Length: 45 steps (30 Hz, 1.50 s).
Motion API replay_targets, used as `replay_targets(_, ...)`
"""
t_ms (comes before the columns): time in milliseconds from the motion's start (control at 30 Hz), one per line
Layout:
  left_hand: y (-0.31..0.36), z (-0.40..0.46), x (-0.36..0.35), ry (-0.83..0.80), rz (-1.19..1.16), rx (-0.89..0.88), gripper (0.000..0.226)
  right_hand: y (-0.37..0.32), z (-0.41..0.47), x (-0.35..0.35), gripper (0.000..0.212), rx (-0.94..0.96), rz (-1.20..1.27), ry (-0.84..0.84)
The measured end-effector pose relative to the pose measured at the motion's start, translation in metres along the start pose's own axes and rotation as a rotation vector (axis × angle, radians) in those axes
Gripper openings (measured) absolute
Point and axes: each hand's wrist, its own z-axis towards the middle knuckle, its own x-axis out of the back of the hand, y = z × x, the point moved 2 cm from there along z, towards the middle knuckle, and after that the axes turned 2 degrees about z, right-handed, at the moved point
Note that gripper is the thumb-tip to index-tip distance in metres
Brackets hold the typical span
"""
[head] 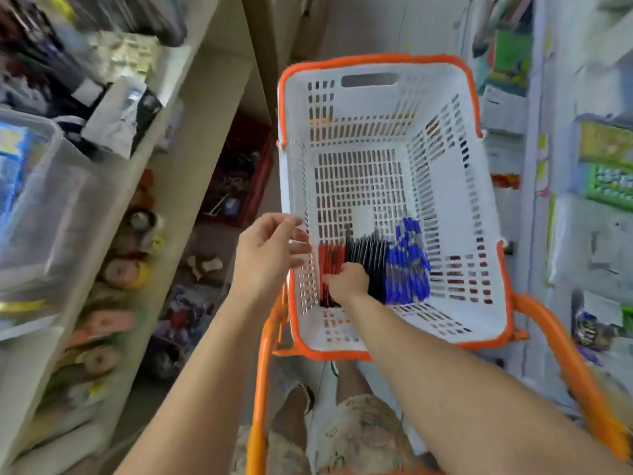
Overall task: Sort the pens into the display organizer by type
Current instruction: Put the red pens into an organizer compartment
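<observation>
Inside the basket (455, 97), red pens (330, 262) sit within the right hand's (347, 281) grip.

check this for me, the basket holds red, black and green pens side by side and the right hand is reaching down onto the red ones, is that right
Not quite: the third bundle is blue, not green. The head view shows red pens, black pens and blue pens side by side in the basket, with the right hand down on the red ones, as you said.
</observation>
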Motion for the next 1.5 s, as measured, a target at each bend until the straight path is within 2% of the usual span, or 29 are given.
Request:
replay_targets(167, 0.005, 0.018, -0.008, 0.06, -0.052, 0.004, 0.018, 0.007, 0.033, -0.019, 0.035, -0.086, -0.114, 0.089)
replay_targets(300, 0.006, 0.024, -0.01, 0.058, -0.054, 0.008, 0.019, 0.004, 0.041, -0.039, 0.01, -0.081, -0.197, 0.158)
replay_targets(400, 0.003, 0.026, -0.009, 0.055, -0.063, 0.012, 0.02, 0.003, 0.043, -0.049, 0.029, -0.104, -0.253, 0.206)
replay_targets(600, -0.008, 0.022, -0.003, 0.063, -0.106, 0.047, 0.018, 0.008, 0.045, -0.052, 0.039, -0.087, -0.352, 0.225)
replay_targets(767, -0.016, 0.018, 0.002, 0.059, -0.12, 0.058, 0.017, 0.012, 0.05, -0.055, 0.034, -0.02, -0.437, 0.223)
replay_targets(967, -0.02, 0.017, 0.01, 0.065, -0.134, 0.05, 0.015, 0.006, 0.045, -0.057, 0.031, -0.016, -0.357, 0.322)
replay_targets(1167, -0.022, 0.016, 0.015, 0.064, -0.154, 0.047, 0.016, 0.009, 0.047, -0.055, 0.034, -0.04, -0.338, 0.303)
replay_targets(1500, -0.026, 0.018, 0.021, 0.069, -0.171, 0.075, 0.016, 0.013, 0.048, -0.061, 0.034, 0.031, -0.396, 0.351)
